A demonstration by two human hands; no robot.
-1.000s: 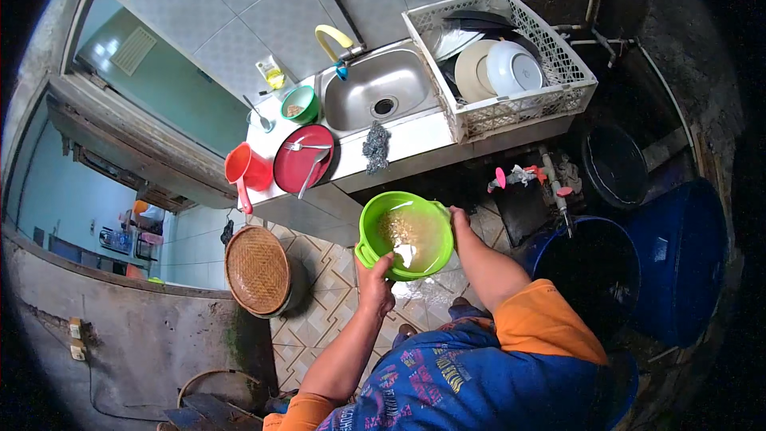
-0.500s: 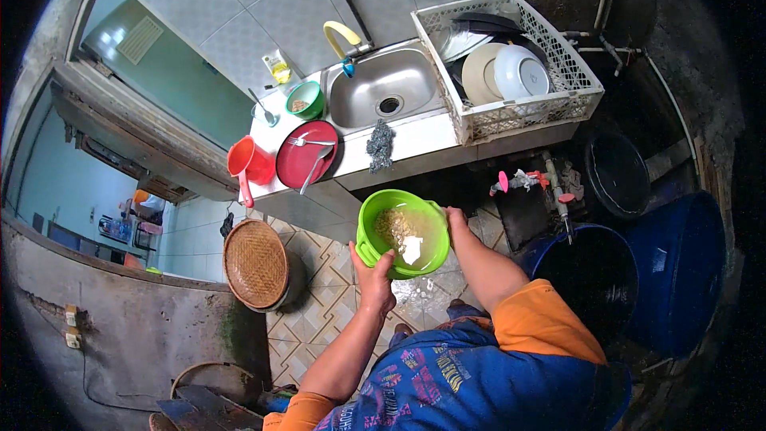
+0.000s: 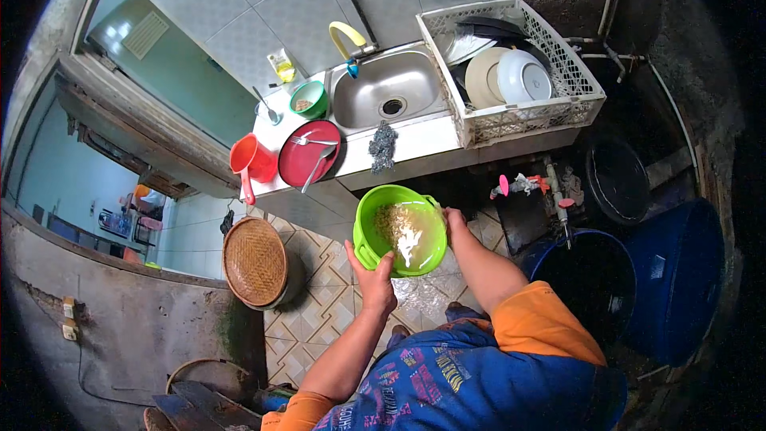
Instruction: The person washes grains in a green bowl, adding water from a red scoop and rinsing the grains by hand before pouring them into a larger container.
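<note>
A lime-green basin [image 3: 363, 219] with side handles is between my two hands, tilted slightly, in front of the sink counter. Cloudy water with pale grains or beans [image 3: 389, 222] lies in it, the solids gathered toward the left; light glints off the water. My left hand [image 3: 373, 275] grips the near-left handle, thumb up on the rim. On the far right side my right hand [image 3: 456, 225] holds the rim or handle, its fingers mostly hidden behind the wall.
On the counter are a sink [image 3: 347, 102], a red plate [image 3: 293, 160] with cutlery, a scouring pad [image 3: 383, 148], a red dipper [image 3: 254, 161] and a green bowl [image 3: 311, 108]. A white crate [image 3: 535, 121] holds dishes. A woven-lidded container [image 3: 254, 263] and blue barrels [image 3: 674, 279] stand on the floor.
The basin has shifted slightly to the left and up and tilts a little differently, so the glint on its water has changed shape. Both hands keep their hold.
</note>
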